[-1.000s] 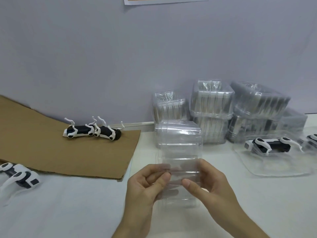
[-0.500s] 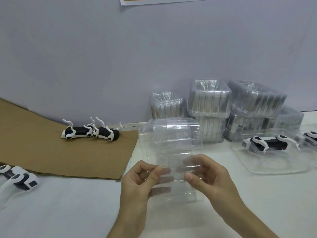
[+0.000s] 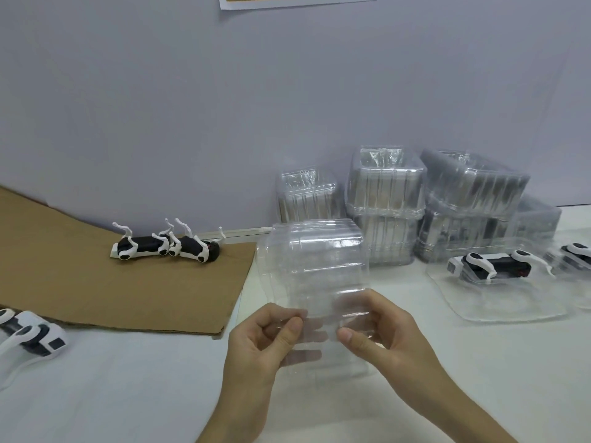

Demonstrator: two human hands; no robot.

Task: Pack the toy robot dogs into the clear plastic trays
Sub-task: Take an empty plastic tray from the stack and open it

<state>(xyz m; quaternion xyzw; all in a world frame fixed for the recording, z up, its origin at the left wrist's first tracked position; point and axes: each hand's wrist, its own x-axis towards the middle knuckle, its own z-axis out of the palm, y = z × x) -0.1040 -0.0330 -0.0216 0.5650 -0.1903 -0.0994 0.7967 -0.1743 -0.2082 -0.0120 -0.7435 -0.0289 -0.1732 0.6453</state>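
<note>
A small stack of clear plastic trays (image 3: 315, 263) is held up above the white table, pinched at its near edge by my left hand (image 3: 265, 343) and my right hand (image 3: 383, 334). The layers are spread apart at the left edge. Two black-and-white toy robot dogs (image 3: 166, 246) lie on their backs on the brown cardboard sheet (image 3: 96, 292) at the left. A further dog (image 3: 30, 335) lies at the left edge of the table. One dog (image 3: 492, 266) sits in a clear tray (image 3: 499, 302) at the right, and another packed dog (image 3: 575, 254) shows at the far right edge.
Several stacks of clear trays (image 3: 387, 193) stand against the grey wall behind the held stack. The white table (image 3: 128, 394) stretches across the foreground. A sheet of paper (image 3: 297, 0) hangs on the wall at the top.
The tray stack has fanned apart on its left side and been lifted slightly. Both hands keep their pinch on the near edge and have shifted a little left.
</note>
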